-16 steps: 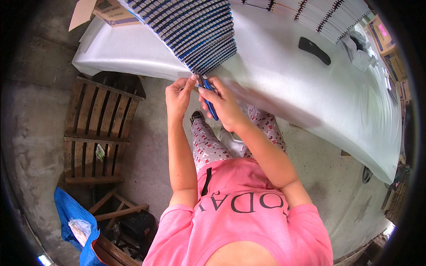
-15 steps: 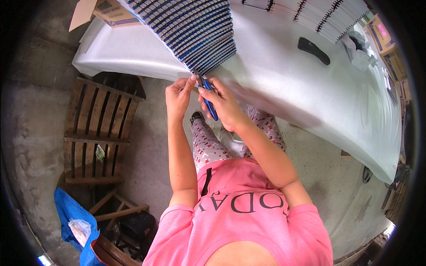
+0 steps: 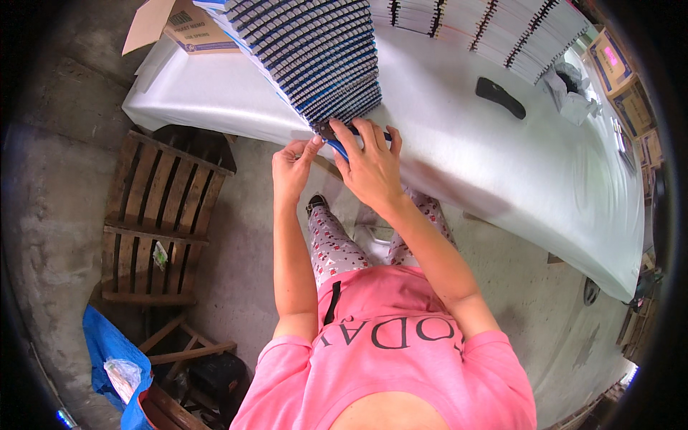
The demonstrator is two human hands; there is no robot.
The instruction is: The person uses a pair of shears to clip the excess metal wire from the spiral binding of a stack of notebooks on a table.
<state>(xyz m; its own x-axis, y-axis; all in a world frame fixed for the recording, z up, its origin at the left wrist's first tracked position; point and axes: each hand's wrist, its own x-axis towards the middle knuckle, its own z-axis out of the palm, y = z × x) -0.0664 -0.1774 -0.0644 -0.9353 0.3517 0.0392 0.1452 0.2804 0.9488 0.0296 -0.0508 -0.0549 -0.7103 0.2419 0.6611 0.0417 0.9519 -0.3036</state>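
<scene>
A tall stack of wire-bound notebooks (image 3: 308, 61), dark coils showing in rows, stands at the table's near edge. At its lowest corner are the jaws of blue-handled pliers (image 3: 337, 149). My right hand (image 3: 374, 165) is closed on the pliers from above, its fingers curled over the handles. Just left of the jaws, my left hand (image 3: 290, 172) is closed with thumb and forefinger pinched together. Whatever lies in that pinch is too small to make out.
A white-covered table (image 3: 437, 93) holds a black curved object (image 3: 500, 98), more bound notebooks (image 3: 487, 32) and crumpled plastic (image 3: 573, 97). An open cardboard box (image 3: 197, 32) stands at the left, other boxes (image 3: 616, 64) at the right. A wooden pallet (image 3: 154, 215) and blue bag (image 3: 118, 365) lie left.
My right hand has turned over the pliers, whose handles now point more to the right instead of down toward me. My left hand has moved slightly down, away from the stack's corner.
</scene>
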